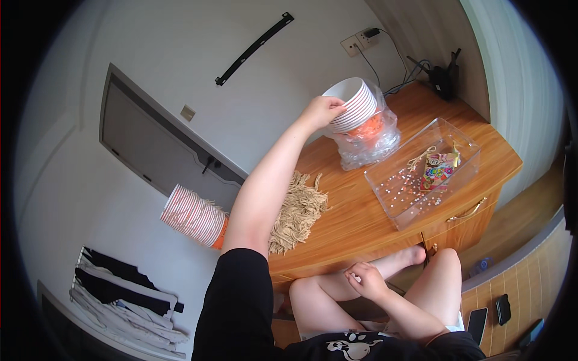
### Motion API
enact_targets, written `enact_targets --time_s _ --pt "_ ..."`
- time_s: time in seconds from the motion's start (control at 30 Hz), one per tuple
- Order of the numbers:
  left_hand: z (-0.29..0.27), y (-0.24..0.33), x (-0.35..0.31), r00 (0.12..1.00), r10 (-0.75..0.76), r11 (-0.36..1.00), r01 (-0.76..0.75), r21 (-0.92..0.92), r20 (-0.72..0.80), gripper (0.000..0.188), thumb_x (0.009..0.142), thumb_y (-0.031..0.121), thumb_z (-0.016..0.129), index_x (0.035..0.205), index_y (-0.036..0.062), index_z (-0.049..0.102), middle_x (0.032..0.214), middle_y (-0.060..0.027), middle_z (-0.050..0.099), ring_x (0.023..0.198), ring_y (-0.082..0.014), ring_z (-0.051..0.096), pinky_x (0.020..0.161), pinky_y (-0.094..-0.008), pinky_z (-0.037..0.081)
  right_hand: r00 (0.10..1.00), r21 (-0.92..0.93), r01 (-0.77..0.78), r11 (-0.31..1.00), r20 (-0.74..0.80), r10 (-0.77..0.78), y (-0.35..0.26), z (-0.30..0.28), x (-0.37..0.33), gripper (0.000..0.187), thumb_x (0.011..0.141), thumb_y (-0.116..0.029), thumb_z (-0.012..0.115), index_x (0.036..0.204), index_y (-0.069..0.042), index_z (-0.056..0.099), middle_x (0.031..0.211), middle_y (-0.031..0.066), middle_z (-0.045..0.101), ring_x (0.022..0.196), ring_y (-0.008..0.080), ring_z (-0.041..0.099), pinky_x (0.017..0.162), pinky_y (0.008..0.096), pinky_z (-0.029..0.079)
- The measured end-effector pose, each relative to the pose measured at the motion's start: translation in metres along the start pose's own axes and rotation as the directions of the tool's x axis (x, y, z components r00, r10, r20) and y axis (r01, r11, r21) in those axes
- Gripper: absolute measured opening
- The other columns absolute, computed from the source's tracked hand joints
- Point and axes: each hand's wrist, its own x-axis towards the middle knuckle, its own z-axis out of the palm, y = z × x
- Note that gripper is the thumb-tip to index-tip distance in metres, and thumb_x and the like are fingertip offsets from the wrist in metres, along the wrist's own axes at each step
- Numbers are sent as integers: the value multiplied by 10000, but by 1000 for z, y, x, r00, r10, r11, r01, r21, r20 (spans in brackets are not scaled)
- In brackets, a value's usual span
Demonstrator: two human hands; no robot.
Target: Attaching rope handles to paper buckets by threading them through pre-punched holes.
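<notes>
My left hand [325, 112] reaches across the desk with its fingers closed on the rim of a stack of white, red-striped paper cups [355, 103]. The stack tilts with its mouth up, and its orange lower part sits in a crumpled clear plastic bag [367, 150]. Over my lap, my right hand [366, 280] is curled with fingertips together; whatever it may hold is too small to make out. Beneath my left forearm lies a heap of tan twisted strings [296, 215]. Left of that arm, a taller stack of similar cups [194, 215] leans on its side.
A clear plastic box [388, 198] on the wooden desk [337, 198] holds small beads, a colourful packet [439, 168] and a bit of string. A black router [442, 78] with cables stands at the back right. Phones [477, 325] lie at lower right.
</notes>
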Motion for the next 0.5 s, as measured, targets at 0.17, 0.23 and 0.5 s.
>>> enact_targets --time_s 0.17,0.23,0.5 --pt "-1 15 -1 991 -121 989 125 75 -59 262 834 191 831 1026 24 767 898 -78 775 799 -127 712 750 -288 552 1000 -5 9 1000 -8 -9 -6 -5 7 116 903 -178 689 856 -72 680 828 105 669 840 312 658 784 422 499" --pt "-3 31 -2 987 -140 977 151 153 -77 280 831 184 838 1035 12 755 886 -70 765 790 -121 701 743 -280 548 1000 -18 12 1000 -21 -13 -6 -7 7 118 901 -174 689 849 -69 679 820 104 669 826 314 656 771 430 503" --pt "-64 22 -11 961 39 998 -49 -30 -274 246 868 172 812 1015 -4 725 913 -61 754 817 -97 670 739 -269 538 999 -33 19 999 27 -18 0 3 4 105 897 -173 690 863 -74 683 822 100 669 824 313 654 768 423 500"
